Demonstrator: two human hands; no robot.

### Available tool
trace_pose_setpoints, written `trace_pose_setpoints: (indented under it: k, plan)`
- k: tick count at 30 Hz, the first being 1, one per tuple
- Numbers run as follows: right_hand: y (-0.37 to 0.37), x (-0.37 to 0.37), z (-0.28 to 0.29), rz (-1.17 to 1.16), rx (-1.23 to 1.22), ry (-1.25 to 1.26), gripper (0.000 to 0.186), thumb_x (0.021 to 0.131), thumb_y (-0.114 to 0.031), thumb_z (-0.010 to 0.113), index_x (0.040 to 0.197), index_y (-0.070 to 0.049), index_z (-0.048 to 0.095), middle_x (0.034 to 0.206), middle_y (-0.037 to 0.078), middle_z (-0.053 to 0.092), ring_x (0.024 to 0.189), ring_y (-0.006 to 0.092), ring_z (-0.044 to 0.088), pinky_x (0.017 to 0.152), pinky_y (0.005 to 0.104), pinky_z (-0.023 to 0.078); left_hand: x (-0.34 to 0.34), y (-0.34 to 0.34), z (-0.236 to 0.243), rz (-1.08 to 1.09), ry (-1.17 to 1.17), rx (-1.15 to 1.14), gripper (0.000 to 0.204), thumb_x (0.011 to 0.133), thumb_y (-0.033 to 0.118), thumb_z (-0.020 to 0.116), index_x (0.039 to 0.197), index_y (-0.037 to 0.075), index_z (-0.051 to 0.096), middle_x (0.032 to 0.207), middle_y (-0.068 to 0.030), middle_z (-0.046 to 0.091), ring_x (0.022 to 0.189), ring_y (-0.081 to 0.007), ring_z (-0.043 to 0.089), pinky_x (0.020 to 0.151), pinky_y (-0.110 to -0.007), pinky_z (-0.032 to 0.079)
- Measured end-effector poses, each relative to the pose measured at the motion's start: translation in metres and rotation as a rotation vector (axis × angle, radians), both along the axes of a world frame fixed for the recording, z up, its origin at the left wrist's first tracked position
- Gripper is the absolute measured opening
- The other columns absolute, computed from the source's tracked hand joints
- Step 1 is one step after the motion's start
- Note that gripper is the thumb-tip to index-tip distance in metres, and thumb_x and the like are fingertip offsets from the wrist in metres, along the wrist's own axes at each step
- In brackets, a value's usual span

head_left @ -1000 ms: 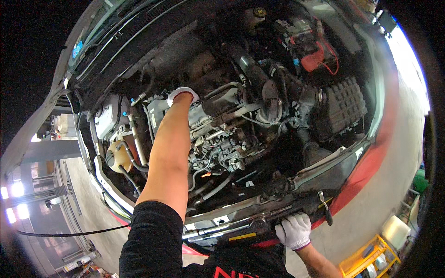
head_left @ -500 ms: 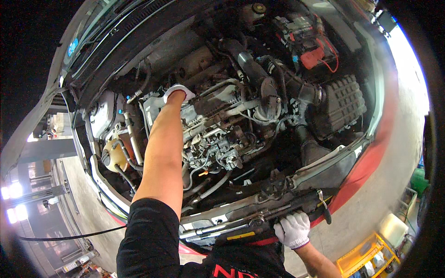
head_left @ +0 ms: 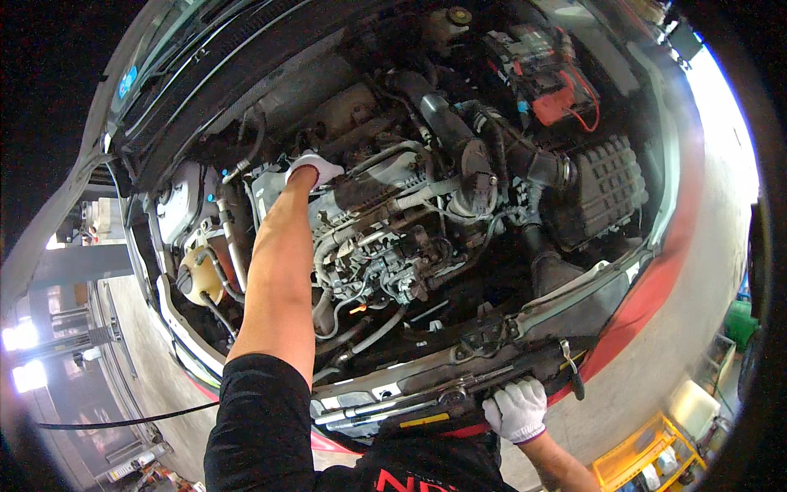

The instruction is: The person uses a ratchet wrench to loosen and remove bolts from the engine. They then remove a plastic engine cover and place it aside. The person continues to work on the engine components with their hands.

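My left arm stretches over the engine [head_left: 385, 271], and my left hand [head_left: 313, 170], in a white knit glove with a dark red cuff, is down at the far left part of the engine, beside its top cover. Its fingers are mostly hidden, and anything in them cannot be made out. My right hand [head_left: 516, 410], gloved the same way, rests at the car's front crossmember [head_left: 402, 385] with fingers curled over the edge. Just left of it a long chrome ratchet [head_left: 447, 398] lies along that crossmember. A dark-handled tool with a metal end [head_left: 571, 369] lies to its right.
A yellowish coolant tank [head_left: 199, 277] stands left of the engine. At the far right are the battery with a red terminal cover [head_left: 554, 107] and a ribbed black air filter box [head_left: 607, 184]. A yellow cart [head_left: 643, 459] stands on the floor at lower right.
My left hand has turned and shifted slightly, so more of its cuff shows. The right hand keeps its place on the front edge, and the view has moved a little.
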State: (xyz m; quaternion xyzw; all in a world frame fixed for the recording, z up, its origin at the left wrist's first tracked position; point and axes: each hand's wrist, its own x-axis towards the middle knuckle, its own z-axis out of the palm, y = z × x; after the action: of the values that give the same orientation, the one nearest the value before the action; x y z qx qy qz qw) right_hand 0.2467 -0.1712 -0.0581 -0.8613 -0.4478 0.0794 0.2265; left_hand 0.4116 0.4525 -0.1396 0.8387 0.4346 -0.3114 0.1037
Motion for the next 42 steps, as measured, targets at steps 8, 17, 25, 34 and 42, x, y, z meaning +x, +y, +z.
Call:
trace_pose_setpoints:
  k: [8, 17, 25, 34, 42]
  plan:
    - [-0.002, -0.002, -0.004, -0.01, 0.03, -0.007, 0.021, 0.076, -0.029, 0.077, 0.078, -0.013, 0.065, 0.079, 0.005, 0.061, 0.081, 0.0302, 0.061, 0.085, 0.0475, 0.048, -0.003, -0.005, 0.008, 0.014, -0.034, 0.031, 0.08, 0.079, 0.059, 0.074, 0.133, 0.0, 0.067, 0.14, -0.0182, 0.065, 0.124, -0.0333, 0.066, 0.103, -0.044, 0.053]
    - [-0.003, -0.002, -0.003, 0.001, 0.003, 0.01, 0.021, 0.077, -0.031, 0.077, 0.078, -0.013, 0.065, 0.08, 0.004, 0.061, 0.081, 0.0296, 0.06, 0.088, 0.0476, 0.047, -0.006, -0.008, 0.012, 0.012, -0.093, 0.056, 0.079, 0.078, 0.059, 0.076, 0.13, -0.001, 0.069, 0.138, -0.0193, 0.067, 0.124, -0.0331, 0.066, 0.103, -0.043, 0.053]
    - [-0.003, -0.003, -0.006, -0.02, 0.002, 0.012, 0.022, 0.078, -0.033, 0.076, 0.077, -0.014, 0.065, 0.079, 0.005, 0.059, 0.08, 0.029, 0.059, 0.089, 0.0473, 0.046, -0.007, -0.004, 0.007, 0.019, -0.121, 0.036, 0.08, 0.078, 0.06, 0.075, 0.123, -0.006, 0.071, 0.13, -0.0245, 0.069, 0.119, -0.0357, 0.068, 0.1, -0.043, 0.053]
    - [-0.006, -0.005, -0.007, -0.02, -0.001, 0.028, 0.021, 0.077, -0.03, 0.077, 0.083, -0.013, 0.066, 0.086, 0.005, 0.06, 0.083, 0.0296, 0.06, 0.088, 0.0492, 0.048, 0.011, 0.002, 0.048, -0.108, -0.039, -0.032, 0.074, 0.073, 0.059, 0.076, 0.12, 0.0, 0.074, 0.127, -0.0205, 0.071, 0.11, -0.0314, 0.071, 0.096, -0.043, 0.054]
    - [-0.003, -0.003, -0.005, -0.01, 0.04, -0.004, 0.021, 0.077, -0.03, 0.077, 0.083, -0.013, 0.067, 0.086, 0.005, 0.062, 0.082, 0.0302, 0.06, 0.089, 0.0494, 0.048, 0.016, -0.007, 0.059, -0.055, 0.024, 0.034, 0.081, 0.073, 0.06, 0.077, 0.131, 0.004, 0.07, 0.139, -0.0153, 0.067, 0.121, -0.0296, 0.067, 0.103, -0.042, 0.051]
